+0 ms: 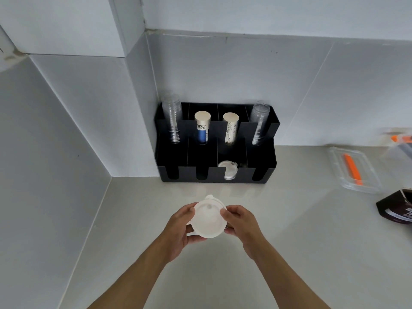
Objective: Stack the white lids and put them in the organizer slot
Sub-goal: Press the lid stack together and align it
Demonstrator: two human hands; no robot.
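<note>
A small stack of white lids (209, 219) is held over the counter, underside facing me. My left hand (181, 228) grips its left edge and my right hand (242, 223) pinches its right edge. The black organizer (169, 172) stands against the wall in the corner, well beyond my hands. Its third front slot holds white lids (227, 169); the other front slots look dark and I cannot see anything in them.
The organizer's back row holds two stacks of clear cups (172, 121) (258, 123) and two stacks of paper cups (202, 128) (230, 128). A clear plastic container with an orange item (354, 170) and a dark box (396, 208) lie at the right.
</note>
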